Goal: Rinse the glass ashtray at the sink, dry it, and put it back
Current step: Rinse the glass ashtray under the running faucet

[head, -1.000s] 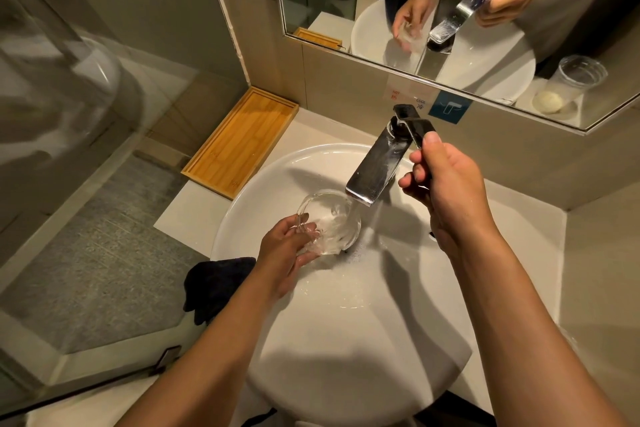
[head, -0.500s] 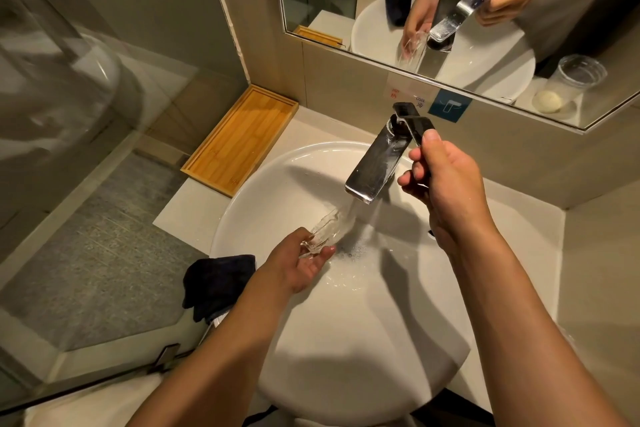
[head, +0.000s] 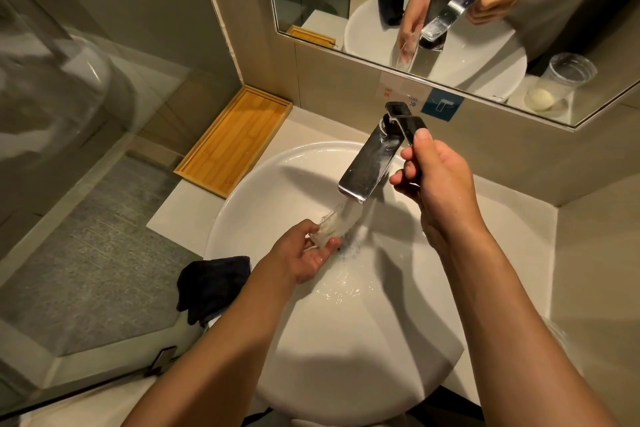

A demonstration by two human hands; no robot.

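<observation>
My left hand [head: 302, 253] holds the clear glass ashtray [head: 329, 225] tilted on edge under the running water, inside the white round sink [head: 263, 191]. Water streams from the chrome faucet spout [head: 367, 170] onto the ashtray and splashes near the drain. My right hand [head: 439, 180] grips the faucet's lever handle [head: 408, 123] from the right. The ashtray is partly blurred by the water.
A dark cloth [head: 212, 284] lies on the sink's left rim. A bamboo tray [head: 235, 140] sits on the counter at the back left. The mirror [head: 450, 10] above reflects a plastic cup. A glass shower partition [head: 62, 114] stands at left.
The ashtray went from lying nearly flat under the spout to tilted up on edge in my left hand. My right hand stays on the lever and water keeps running.
</observation>
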